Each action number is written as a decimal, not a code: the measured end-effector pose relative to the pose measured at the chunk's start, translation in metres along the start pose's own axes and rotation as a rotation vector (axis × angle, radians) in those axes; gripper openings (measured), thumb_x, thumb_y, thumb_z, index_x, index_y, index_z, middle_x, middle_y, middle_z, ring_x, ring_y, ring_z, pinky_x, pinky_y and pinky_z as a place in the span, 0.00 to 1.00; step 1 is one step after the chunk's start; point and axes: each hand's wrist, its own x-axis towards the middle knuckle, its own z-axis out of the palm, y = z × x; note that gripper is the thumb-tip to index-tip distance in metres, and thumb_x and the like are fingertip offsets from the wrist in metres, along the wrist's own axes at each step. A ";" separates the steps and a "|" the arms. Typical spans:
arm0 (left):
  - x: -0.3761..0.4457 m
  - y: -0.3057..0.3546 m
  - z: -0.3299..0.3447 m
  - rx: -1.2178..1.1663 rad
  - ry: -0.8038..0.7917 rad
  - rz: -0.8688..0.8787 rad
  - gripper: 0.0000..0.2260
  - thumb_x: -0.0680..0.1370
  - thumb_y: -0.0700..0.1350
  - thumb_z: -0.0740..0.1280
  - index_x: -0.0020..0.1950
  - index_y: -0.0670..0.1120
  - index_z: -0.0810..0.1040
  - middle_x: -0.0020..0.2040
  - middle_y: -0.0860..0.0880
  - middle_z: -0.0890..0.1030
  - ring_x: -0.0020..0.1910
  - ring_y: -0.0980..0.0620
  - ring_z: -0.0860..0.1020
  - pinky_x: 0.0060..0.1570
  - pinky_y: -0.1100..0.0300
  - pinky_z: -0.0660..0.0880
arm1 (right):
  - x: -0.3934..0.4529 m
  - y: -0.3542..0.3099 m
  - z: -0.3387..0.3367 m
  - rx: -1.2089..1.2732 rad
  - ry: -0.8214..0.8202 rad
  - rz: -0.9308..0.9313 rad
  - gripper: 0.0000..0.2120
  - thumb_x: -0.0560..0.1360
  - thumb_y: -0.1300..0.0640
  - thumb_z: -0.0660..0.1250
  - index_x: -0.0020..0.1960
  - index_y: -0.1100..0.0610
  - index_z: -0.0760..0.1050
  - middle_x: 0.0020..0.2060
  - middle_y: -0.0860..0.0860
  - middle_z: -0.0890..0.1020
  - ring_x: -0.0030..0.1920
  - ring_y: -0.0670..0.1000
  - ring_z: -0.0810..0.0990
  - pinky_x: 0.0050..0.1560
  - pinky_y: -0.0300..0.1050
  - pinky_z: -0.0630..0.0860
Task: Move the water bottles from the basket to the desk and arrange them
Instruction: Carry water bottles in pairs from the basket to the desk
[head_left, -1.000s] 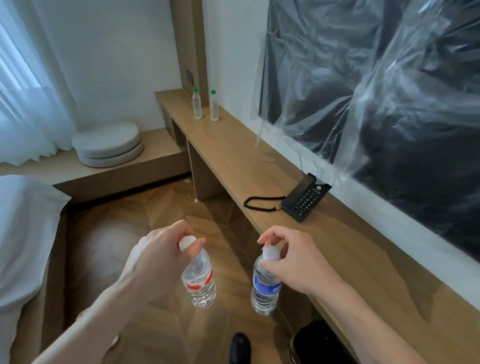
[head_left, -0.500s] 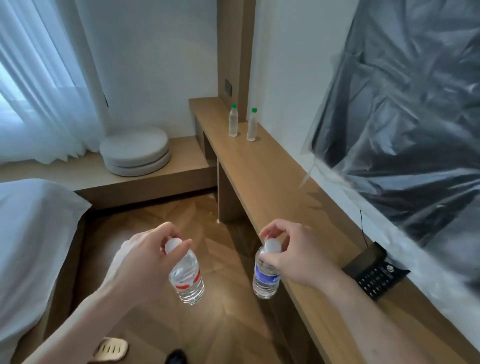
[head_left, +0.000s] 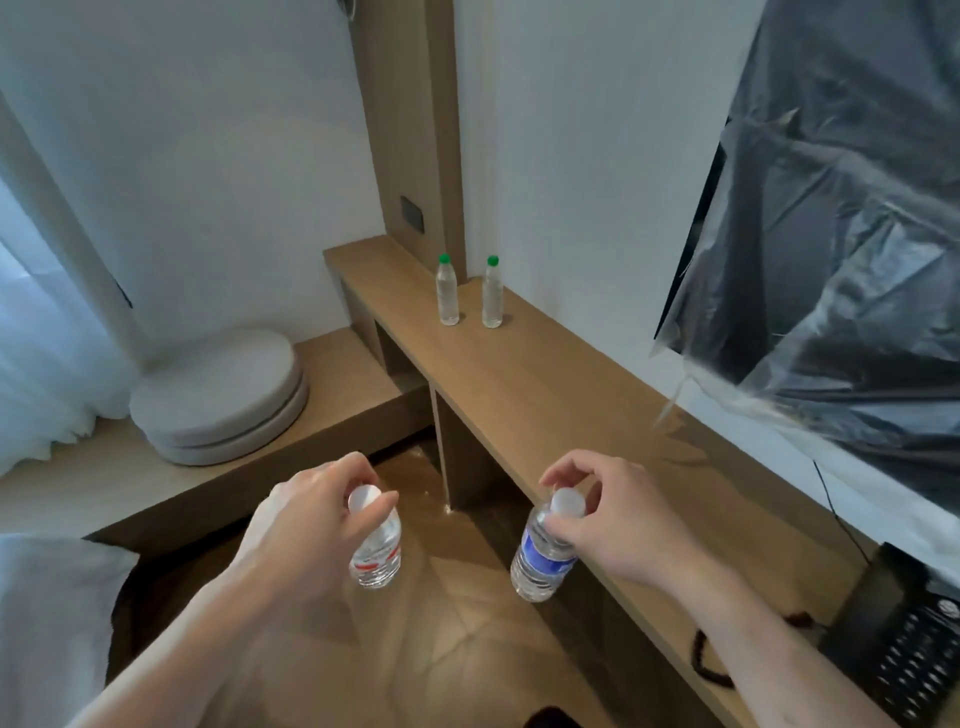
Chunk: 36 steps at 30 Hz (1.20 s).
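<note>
Beside the wooden desk (head_left: 545, 395), each hand (head_left: 306, 525) (head_left: 618, 514) pinches a bottle (head_left: 376, 551) (head_left: 540, 556) above parquet floor (head_left: 457, 639).

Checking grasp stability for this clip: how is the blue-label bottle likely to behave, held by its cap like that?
The blue-label water bottle looks full, so probably heavy for its size. The right hand pinches only the white cap, and the bottle hangs tilted, so it may swing. Its thin clear plastic likely dents if squeezed, and set down it could tip, being tall and narrow.

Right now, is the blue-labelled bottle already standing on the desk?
No, the right hand holds the blue-labelled bottle by its cap, hanging in the air beside the desk.
</note>
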 end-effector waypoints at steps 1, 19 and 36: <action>0.017 -0.004 -0.001 -0.004 0.000 0.002 0.11 0.78 0.64 0.67 0.46 0.58 0.75 0.40 0.59 0.80 0.39 0.57 0.77 0.34 0.63 0.68 | 0.012 -0.002 0.001 0.007 0.006 0.011 0.13 0.71 0.51 0.79 0.52 0.40 0.79 0.50 0.39 0.82 0.40 0.44 0.81 0.35 0.34 0.78; 0.341 -0.014 0.061 0.010 -0.219 0.087 0.10 0.80 0.66 0.63 0.51 0.61 0.73 0.42 0.61 0.79 0.39 0.62 0.77 0.30 0.69 0.66 | 0.324 0.044 0.006 -0.069 -0.082 0.155 0.15 0.70 0.55 0.76 0.51 0.40 0.78 0.51 0.37 0.79 0.44 0.41 0.78 0.41 0.37 0.76; 0.651 -0.035 0.167 0.045 -0.435 0.359 0.14 0.79 0.67 0.64 0.49 0.57 0.72 0.38 0.55 0.79 0.37 0.56 0.77 0.35 0.57 0.73 | 0.553 0.061 0.020 0.003 0.157 0.429 0.13 0.71 0.57 0.73 0.52 0.43 0.79 0.51 0.39 0.79 0.52 0.45 0.79 0.50 0.42 0.77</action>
